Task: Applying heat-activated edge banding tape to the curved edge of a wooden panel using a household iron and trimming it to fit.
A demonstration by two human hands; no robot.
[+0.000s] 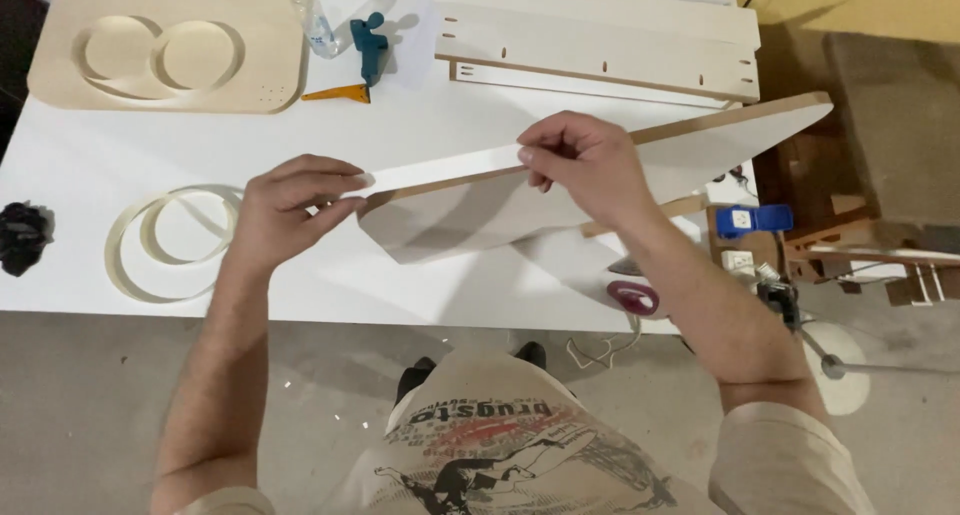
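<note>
Two hands pinch a white edge-banding strip [450,167] along my tapered white wooden panel [620,170], running centre-left to upper right: left hand [290,210] at its near end, right hand [585,165] mid-length.

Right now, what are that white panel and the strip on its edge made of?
The panel looks like white-laminated particleboard or MDF: smooth matte faces, a raw brown edge. The strip under the left hand and right hand seems thin, flexible white edge banding, probably plastic.

**A woodwork shop**

This looks like a workshop. A white worktop [120,155] sits on a bare grey floor [90,415]. Cut boards [600,50] lie at the top, a wood panel with round holes [170,40] upper left, and wood scraps [850,245] on the right.
</note>
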